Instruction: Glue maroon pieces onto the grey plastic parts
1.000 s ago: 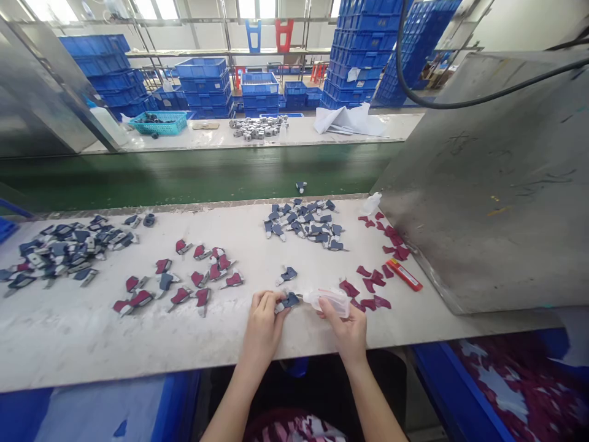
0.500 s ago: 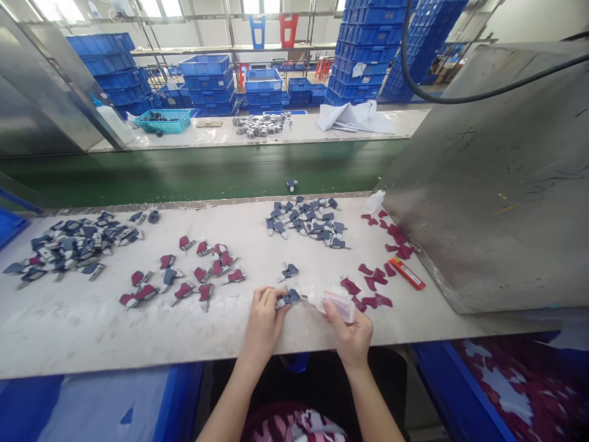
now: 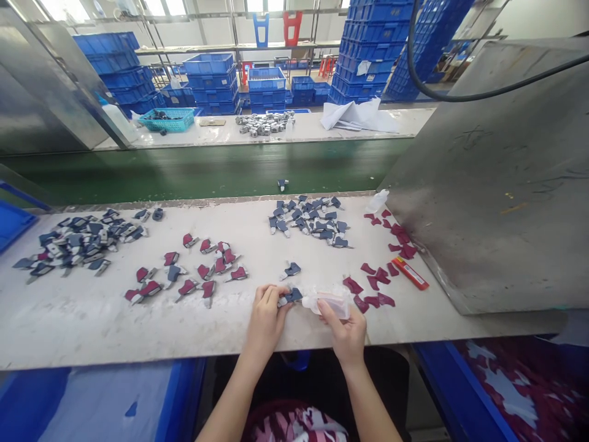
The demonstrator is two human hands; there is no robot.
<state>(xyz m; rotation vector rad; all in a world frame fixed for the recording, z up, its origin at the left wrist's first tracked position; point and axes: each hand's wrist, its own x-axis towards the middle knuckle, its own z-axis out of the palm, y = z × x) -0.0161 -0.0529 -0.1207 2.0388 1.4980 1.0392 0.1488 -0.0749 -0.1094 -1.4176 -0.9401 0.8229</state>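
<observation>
My left hand (image 3: 267, 313) pinches a small dark blue and grey part (image 3: 293, 296) just above the table (image 3: 193, 331). In my right hand (image 3: 347, 334) is a clear squeeze bottle (image 3: 332, 305), tipped sideways so that its nozzle meets the blue part's right end; whether liquid comes out is too small to tell. Another blue and grey part (image 3: 291, 269) lies just beyond my fingers. Right of the bottle are loose maroon pieces (image 3: 353, 285). Farther back is a heap of blue and grey parts (image 3: 317, 221).
Maroon-topped parts (image 3: 223, 261) and a blue heap (image 3: 87, 239) lie to the left. A red and orange packet (image 3: 410, 274) rests near a metal panel (image 3: 501, 184). Behind runs a green conveyor (image 3: 207, 172) carrying one part (image 3: 282, 184). Blue bins (image 3: 188, 393) stand below the front edge.
The bottle has moved left, bringing its nozzle against the blue part. The part on the conveyor has shifted left. The whole view has swung slightly.
</observation>
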